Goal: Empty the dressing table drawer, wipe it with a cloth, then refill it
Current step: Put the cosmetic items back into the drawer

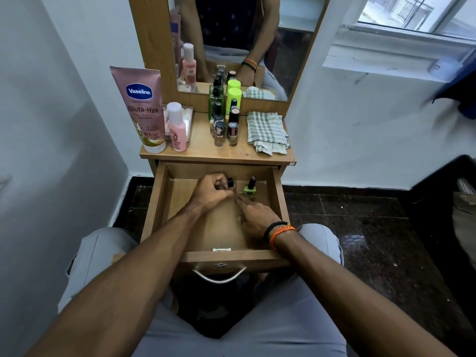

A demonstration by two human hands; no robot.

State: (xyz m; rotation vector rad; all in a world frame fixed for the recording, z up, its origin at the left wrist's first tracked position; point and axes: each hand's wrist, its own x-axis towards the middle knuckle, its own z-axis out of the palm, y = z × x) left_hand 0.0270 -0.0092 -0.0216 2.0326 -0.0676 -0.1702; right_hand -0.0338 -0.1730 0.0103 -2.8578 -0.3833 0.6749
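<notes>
The fingers (219, 186) of the left hand (210, 193) are curled round a small bottle with a black cap (230, 182), gripping it at the far middle of the open drawer (159, 202); most of that bottle is hidden inside the fist, so its colour cannot be told. Just right of it the right hand (255, 219) lies low on the drawer floor with its fingers reaching toward the left hand; they seem to pinch something thin near the left knuckles, but the view is too blurred there to be sure whether they grasp anything. A green nail polish bottle (249, 188) with a black cap stands upright at the far right of the drawer, just beyond the right fingertips and apart from the held bottle; black and orange wristbands (279, 231) circle the right wrist.

The drawer is pulled out toward the person, its metal handle (219, 278) on the near front. Above it, on the bench (201, 140), a cluster of nail polish bottles (226, 132) stands in the middle, with a green glass bottle (215, 101) and a neon yellow-capped bottle (234, 97) behind it; a folded checked cloth (266, 131) lies at the right; a pink Vaseline tube (141, 106) and a small pink bottle (176, 127) stand at the left. A mirror (231, 34) rises at the far edge.
</notes>
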